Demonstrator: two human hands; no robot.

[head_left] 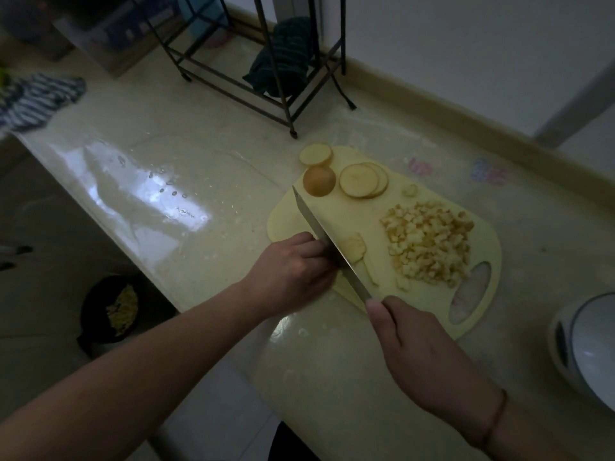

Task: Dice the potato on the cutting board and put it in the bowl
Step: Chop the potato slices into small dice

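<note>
Mid-dice at the counter: we see the right hand [429, 357] wrapped around the handle of a knife [329, 241], its blade running away from that hand across the yellow cutting board [382, 211] and bearing down on a potato slice [355, 248]. The left hand [293, 271] sits just on the far side of the blade from the slice, fingers curled toward the board; whether they pin a piece of potato we cannot tell, since the blade hides their tips. Beyond the knuckles of the right hand lies a heap of diced potato [429, 244]; past the knife tip wait uncut rounds [362, 180] and a potato end [318, 181]. The bowl [589, 351] stands to the outside of the right wrist, well apart from the board. We judge the dicing about half done, nothing yet moved over; the next move calls for finishing this slice into strips and cubes, keeping the left fingertips clear.
</note>
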